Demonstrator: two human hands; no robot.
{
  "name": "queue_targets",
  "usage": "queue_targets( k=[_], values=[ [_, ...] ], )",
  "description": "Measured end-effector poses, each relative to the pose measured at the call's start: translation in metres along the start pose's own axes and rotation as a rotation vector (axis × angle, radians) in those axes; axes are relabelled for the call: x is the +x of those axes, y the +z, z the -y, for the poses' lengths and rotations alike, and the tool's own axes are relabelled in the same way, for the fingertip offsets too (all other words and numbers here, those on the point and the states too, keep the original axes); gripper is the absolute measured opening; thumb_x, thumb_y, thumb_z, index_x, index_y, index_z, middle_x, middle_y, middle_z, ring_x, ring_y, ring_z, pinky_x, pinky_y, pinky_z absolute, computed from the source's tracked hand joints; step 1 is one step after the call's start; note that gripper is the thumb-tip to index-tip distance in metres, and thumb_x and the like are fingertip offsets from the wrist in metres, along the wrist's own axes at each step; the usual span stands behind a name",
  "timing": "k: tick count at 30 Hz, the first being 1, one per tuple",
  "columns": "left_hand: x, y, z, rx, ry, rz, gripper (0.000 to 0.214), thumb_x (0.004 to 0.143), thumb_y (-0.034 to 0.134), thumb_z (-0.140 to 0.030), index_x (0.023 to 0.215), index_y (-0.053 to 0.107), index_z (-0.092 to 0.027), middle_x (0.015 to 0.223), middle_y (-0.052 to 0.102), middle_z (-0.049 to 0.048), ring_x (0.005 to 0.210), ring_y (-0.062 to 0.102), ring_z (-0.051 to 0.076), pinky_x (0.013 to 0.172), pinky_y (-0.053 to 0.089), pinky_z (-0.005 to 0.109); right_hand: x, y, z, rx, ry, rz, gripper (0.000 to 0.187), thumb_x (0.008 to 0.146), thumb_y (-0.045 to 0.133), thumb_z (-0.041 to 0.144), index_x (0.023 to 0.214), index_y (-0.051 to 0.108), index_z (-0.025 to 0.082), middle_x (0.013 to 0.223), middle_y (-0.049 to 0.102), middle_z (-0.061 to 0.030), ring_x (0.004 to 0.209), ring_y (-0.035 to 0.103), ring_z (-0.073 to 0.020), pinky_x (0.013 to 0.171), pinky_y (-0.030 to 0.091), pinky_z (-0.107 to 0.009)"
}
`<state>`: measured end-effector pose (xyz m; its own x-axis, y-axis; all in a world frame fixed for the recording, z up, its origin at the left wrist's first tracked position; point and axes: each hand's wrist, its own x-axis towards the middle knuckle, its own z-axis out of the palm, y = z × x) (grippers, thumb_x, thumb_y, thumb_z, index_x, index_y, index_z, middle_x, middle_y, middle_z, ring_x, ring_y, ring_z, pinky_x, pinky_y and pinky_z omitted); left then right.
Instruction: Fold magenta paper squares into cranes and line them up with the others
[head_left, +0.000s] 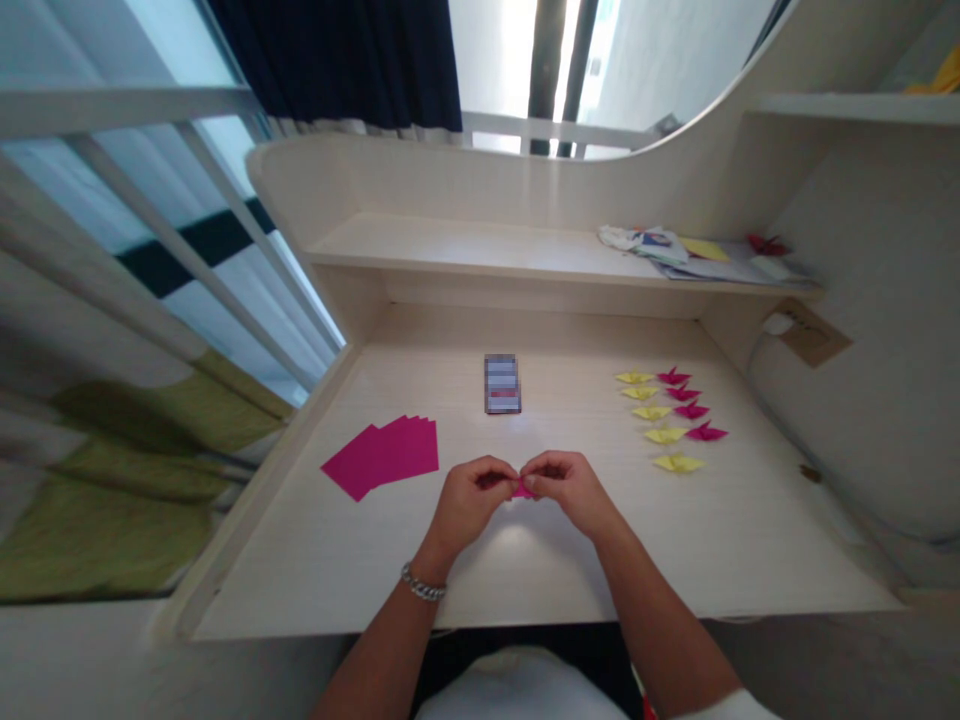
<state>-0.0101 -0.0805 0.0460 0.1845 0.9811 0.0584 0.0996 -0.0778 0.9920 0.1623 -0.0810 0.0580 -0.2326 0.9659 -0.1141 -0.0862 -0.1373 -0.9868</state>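
Between my hands, over the middle of the desk, is a small folded piece of pink paper (521, 491). My left hand (475, 497) pinches its left side with thumb and forefinger. On its right side, my right hand (568, 487) pinches it too, fingertips nearly meeting. Fingers cover much of the paper, so its exact shape is hidden. Left of my left hand lies a fanned stack of pink paper sheets (386, 455). To the right stand two columns of folded paper birds: several yellow ones (664, 436) and several pink ones (691, 411).
A phone (502, 384) with a lit screen lies beyond my hands on the desk (300, 560). The raised shelf (465, 245) holds papers (701, 255) at its right. A cable (787, 420) runs along the right wall. White bed rails (247, 225) border the left.
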Motion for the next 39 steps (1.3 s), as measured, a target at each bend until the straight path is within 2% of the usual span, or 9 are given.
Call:
queue_targets(
  k=[4,10,17,27,34,39],
  values=[
    [-0.002,0.0,-0.002,0.032,0.018,-0.002,0.009,0.072,0.067,-0.023,0.078,0.072,-0.018,0.075,0.071,0.0041,0.069,0.064,0.017,0.066,0.052,0.027,0.0,-0.003,0.002,-0.072,0.015,0.017,0.024,0.069,0.07,0.034,0.08,0.072,0.014,0.066,0.067,-0.0036,0.057,0.057,-0.0123,0.057,0.046,-0.026],
    [-0.003,0.002,0.0,-0.026,-0.003,0.014,0.012,0.072,0.07,-0.026,0.079,0.069,-0.016,0.076,0.07,0.0052,0.07,0.065,0.017,0.068,0.053,0.028,0.001,-0.007,0.001,-0.178,-0.024,0.051,0.017,0.07,0.069,0.028,0.079,0.072,0.014,0.067,0.068,-0.0027,0.059,0.056,-0.0125,0.058,0.044,-0.025],
    [-0.004,-0.001,-0.004,-0.07,-0.011,0.045,0.017,0.071,0.071,-0.026,0.084,0.067,-0.015,0.082,0.069,0.0066,0.074,0.065,0.018,0.07,0.054,0.029,-0.002,-0.005,0.002,-0.295,-0.047,-0.013,0.014,0.071,0.066,0.024,0.08,0.073,0.016,0.073,0.07,-0.0037,0.065,0.061,-0.0154,0.063,0.046,-0.027],
    [-0.004,0.003,0.001,-0.071,0.004,-0.017,0.016,0.073,0.07,-0.027,0.083,0.066,-0.015,0.08,0.068,0.0056,0.073,0.064,0.017,0.068,0.053,0.028,-0.003,-0.001,0.002,-0.353,-0.046,-0.039,0.011,0.072,0.064,0.024,0.078,0.072,0.018,0.073,0.07,-0.0032,0.066,0.061,-0.0159,0.063,0.047,-0.027],
    [-0.004,0.005,0.002,-0.105,-0.036,-0.061,0.016,0.069,0.07,-0.02,0.082,0.062,-0.016,0.074,0.068,0.0025,0.069,0.065,0.015,0.064,0.052,0.025,-0.002,0.0,-0.004,-0.353,-0.007,-0.047,0.011,0.071,0.065,0.026,0.069,0.068,0.016,0.066,0.066,-0.0019,0.059,0.055,-0.013,0.056,0.042,-0.024],
    [0.0,0.002,0.004,-0.086,-0.061,-0.023,0.015,0.069,0.068,-0.017,0.083,0.062,-0.016,0.073,0.069,0.0026,0.068,0.065,0.015,0.063,0.051,0.025,0.0,-0.002,-0.008,-0.214,0.029,0.036,0.014,0.073,0.064,0.029,0.069,0.067,0.015,0.061,0.062,-0.0008,0.056,0.052,-0.0115,0.056,0.041,-0.024]
  ],
)
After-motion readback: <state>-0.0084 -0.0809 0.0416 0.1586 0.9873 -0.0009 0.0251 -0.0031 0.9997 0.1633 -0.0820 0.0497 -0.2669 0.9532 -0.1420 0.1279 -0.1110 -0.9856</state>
